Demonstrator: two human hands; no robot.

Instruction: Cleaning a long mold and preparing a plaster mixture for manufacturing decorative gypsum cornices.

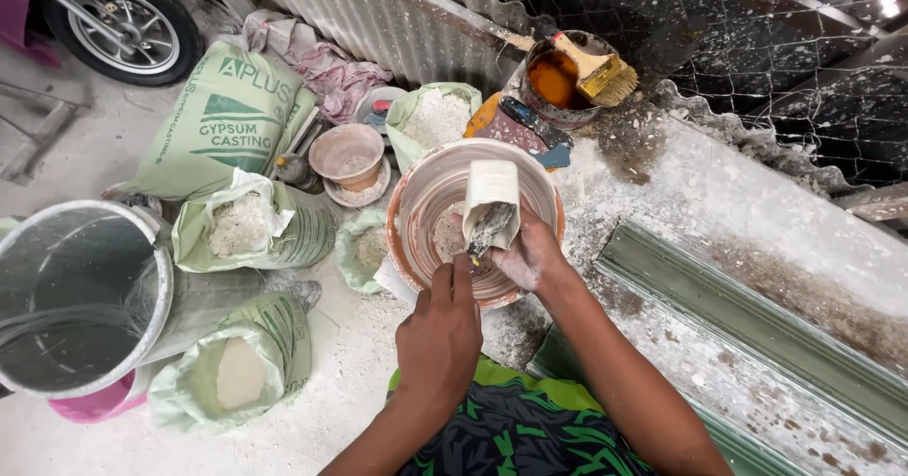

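Note:
An orange basin point(416, 185) coated with white plaster sits in front of me on the dusty ground. My right hand point(532, 257) holds a white cut plastic container point(492, 185) tilted over the basin. My left hand point(437, 339) grips the handle of a small plaster-smeared scraper point(490, 228), whose blade lies inside the container's open side. Both hands are dusted with white powder.
Several open green sacks of white powder point(241, 225) stand to the left, beside a large grey metal bucket point(80, 292). Behind the basin are a small pot point(347, 155) and a tin with a brush point(591, 74). A green moulding point(747, 329) runs along the right; corrugated sheet and wire mesh close the back.

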